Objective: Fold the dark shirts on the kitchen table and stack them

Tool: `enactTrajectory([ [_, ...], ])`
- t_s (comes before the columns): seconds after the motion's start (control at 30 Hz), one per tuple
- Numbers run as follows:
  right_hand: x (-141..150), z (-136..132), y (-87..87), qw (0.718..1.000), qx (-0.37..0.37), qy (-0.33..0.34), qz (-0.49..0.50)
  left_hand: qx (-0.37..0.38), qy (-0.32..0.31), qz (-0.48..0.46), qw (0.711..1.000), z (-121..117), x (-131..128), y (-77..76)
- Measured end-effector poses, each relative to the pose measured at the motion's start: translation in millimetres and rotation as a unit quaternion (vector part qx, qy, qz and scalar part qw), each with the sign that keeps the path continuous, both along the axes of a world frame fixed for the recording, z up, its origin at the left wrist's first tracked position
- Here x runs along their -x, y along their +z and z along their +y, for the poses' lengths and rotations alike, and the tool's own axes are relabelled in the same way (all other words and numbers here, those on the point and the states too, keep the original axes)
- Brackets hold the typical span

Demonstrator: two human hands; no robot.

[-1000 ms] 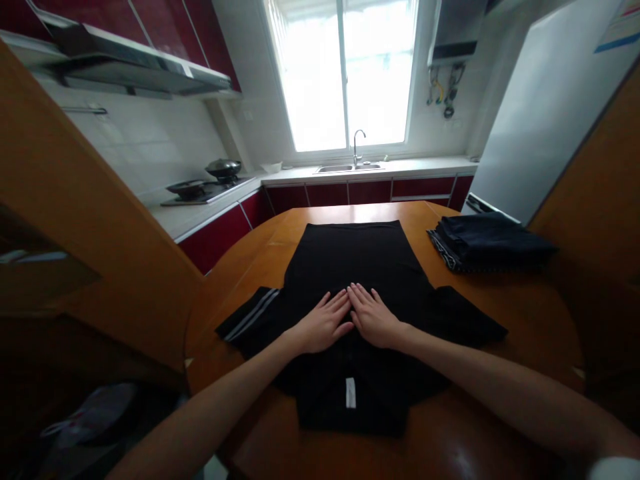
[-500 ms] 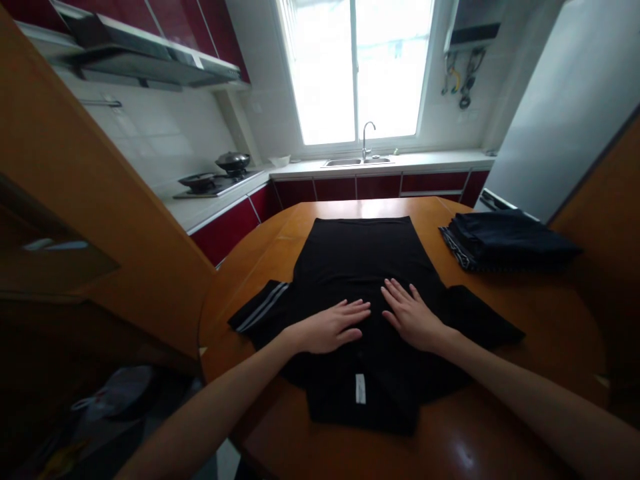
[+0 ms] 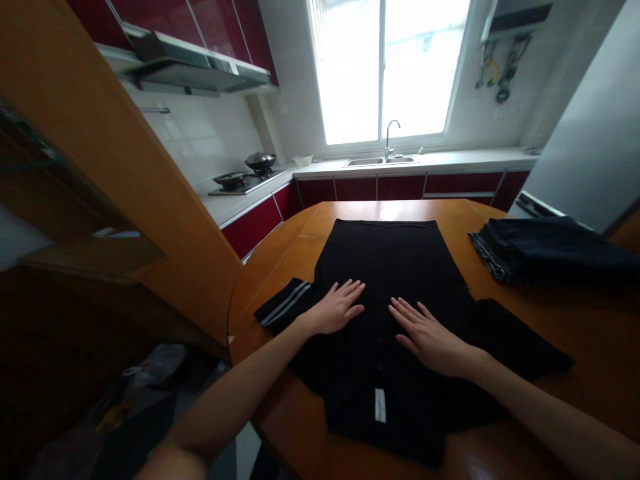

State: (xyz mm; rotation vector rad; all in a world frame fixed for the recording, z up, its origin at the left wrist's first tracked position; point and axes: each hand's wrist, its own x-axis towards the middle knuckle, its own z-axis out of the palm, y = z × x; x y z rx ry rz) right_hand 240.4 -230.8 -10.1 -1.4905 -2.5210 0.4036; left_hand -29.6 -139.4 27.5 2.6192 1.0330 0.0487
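Observation:
A black short-sleeved shirt [image 3: 385,257] lies spread out on the wooden table, its hem at the far side and its collar toward me. Two pale stripes cross the left sleeve [image 3: 286,305], and a white label [image 3: 381,405] shows inside the collar. My left hand [image 3: 337,308] rests flat on the left part of the shirt, fingers stretched out. On the right part lies my right hand [image 3: 427,333], also flat with its fingers extended. Neither hand grips the cloth.
Folded dark clothes [image 3: 555,250] are stacked on the right of the table [image 3: 280,257]. Beyond are a counter with a sink [image 3: 367,162], a stove with pans [image 3: 260,161], and a fridge [image 3: 585,120]. A wooden partition [image 3: 185,253] stands close on the left.
The view has turned a little to the left, so everything sits farther right. On the shirt, my left hand has slid away from me and my right hand has come slightly nearer.

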Motion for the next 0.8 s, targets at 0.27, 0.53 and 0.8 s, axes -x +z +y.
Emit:
enactTrajectory([
  [0.27,-6.0,2.6,4.9,1.000,0.012,0.010,0.007,-0.072,0.249,0.077,0.963,60.4,21.2,-27.1],
  [0.53,-1.7,3.9,-1.2,1.000,-0.012,0.014,0.008,-0.103,0.063,0.028,0.992,14.3,-12.1,-25.6],
  [0.8,-55.1,53.1,-14.3,0.968,-0.014,-0.243,-0.064,-0.068,0.045,0.041,0.996,12.2,-14.3,-26.3],
])
